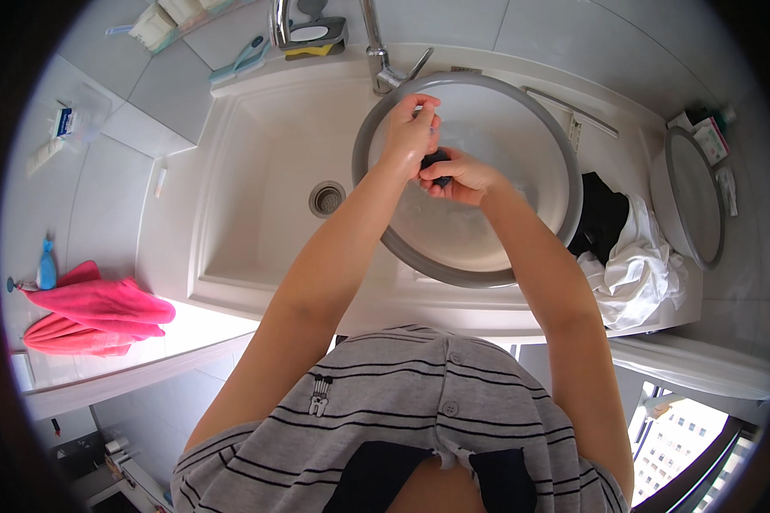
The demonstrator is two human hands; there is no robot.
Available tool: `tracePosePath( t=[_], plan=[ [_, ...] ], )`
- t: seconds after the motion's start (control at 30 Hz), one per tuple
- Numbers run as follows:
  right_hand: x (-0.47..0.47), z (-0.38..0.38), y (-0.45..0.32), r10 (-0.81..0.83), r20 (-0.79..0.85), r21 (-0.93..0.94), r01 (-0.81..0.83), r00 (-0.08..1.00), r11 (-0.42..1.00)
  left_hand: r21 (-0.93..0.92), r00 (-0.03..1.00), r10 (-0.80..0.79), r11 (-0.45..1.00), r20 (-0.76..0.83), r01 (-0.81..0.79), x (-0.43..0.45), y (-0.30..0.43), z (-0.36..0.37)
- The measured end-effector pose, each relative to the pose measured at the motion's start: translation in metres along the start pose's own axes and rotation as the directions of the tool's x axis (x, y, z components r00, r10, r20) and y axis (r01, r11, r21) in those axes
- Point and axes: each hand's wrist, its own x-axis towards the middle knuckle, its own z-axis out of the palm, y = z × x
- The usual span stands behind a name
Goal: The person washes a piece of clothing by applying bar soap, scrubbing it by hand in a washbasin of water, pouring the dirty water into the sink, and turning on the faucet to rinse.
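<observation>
Both my hands are over a grey-rimmed round basin (571,173) of cloudy water, which stands in the right part of a white sink. My right hand (459,176) grips a small bunched dark cloth (436,167). Just up and to the left, my left hand (414,131) is wet, its fingers curled round something dark that mostly stays hidden. Whether both hands hold the same cloth cannot be told. Black cloth (600,215) and white cloth (638,269) lie heaped right of the basin.
A chrome faucet (382,70) rises behind the basin. The sink drain (327,199) is to its left. A smaller basin (693,199) leans on its side at the far right. At the back left are a brush (244,61) and a soap holder (314,38). Pink towels (102,308) hang left.
</observation>
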Motion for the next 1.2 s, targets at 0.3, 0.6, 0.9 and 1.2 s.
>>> tracePosePath(
  t=[0.3, 0.6, 0.9, 1.2],
  plan=[
    [0.009, -0.003, 0.003, 0.096, -0.119, -0.114, -0.109, 0.988, 0.987, 0.169, 0.995, -0.003, 0.986, 0.095, -0.013, -0.003, -0.008, 0.008],
    [0.023, 0.001, 0.017, -0.034, -0.255, -0.439, -0.084, 0.966, 0.895, 0.169, 0.999, -0.021, 0.986, 0.028, 0.016, -0.007, -0.007, 0.014],
    [0.053, -0.018, 0.056, -0.675, -0.17, -0.754, 0.346, 0.718, 0.558, 0.782, 0.863, 0.428, 0.426, 0.269, -0.456, -0.024, -0.002, 0.026],
    [0.036, -0.003, 0.028, -0.634, -0.197, -0.942, 0.036, 0.747, 0.335, 0.675, 0.897, 0.404, 0.613, 0.179, -0.41, 0.004, 0.008, 0.026]
  ],
)
